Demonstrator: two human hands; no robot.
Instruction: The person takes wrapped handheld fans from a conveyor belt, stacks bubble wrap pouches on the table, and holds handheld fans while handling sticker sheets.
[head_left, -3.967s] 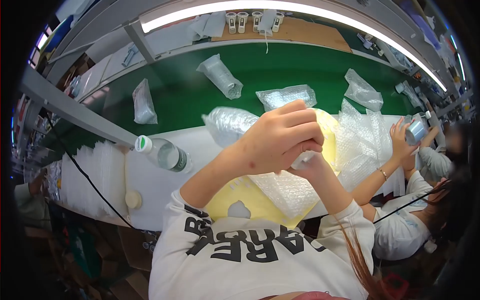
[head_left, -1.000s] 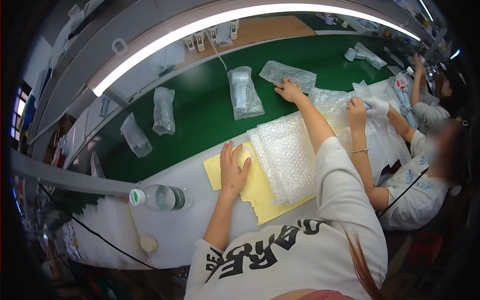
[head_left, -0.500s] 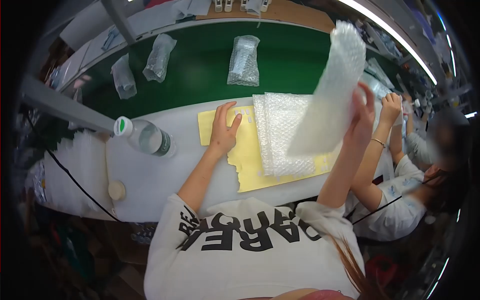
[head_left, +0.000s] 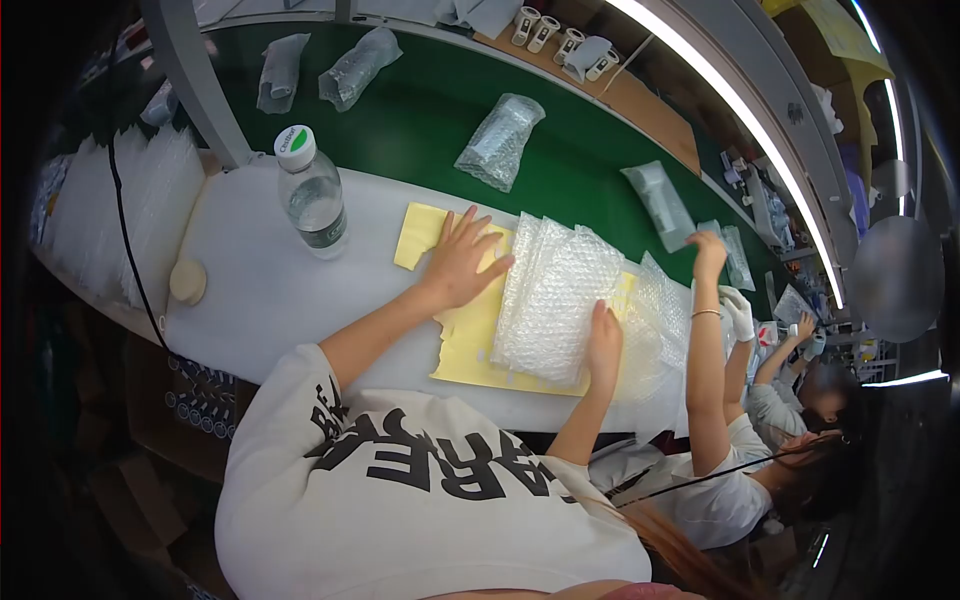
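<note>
My left hand (head_left: 462,262) lies flat with spread fingers on a yellow sheet (head_left: 470,345), its fingertips near the left edge of a stack of clear bubble-wrap bags (head_left: 555,300). The bags lie on the yellow sheet, slightly fanned. At the stack's right edge is my right hand (head_left: 604,345), seen side-on with its fingers stretched out against the bags. Part of its fingers is hidden. More loose clear bubble wrap (head_left: 655,325) lies to the right of it.
A water bottle (head_left: 314,200) and a round beige lid (head_left: 188,282) stand left on the white table. Clear sleeves (head_left: 120,215) are stacked far left. Wrapped items (head_left: 500,142) lie on the green belt (head_left: 420,120). At right, a co-worker's hand (head_left: 708,255) is near another wrapped item (head_left: 660,205).
My right hand, raised with a bubble-wrap bag before, has come down to the stack. My left hand's fingers have spread. The camera view has turned to the right.
</note>
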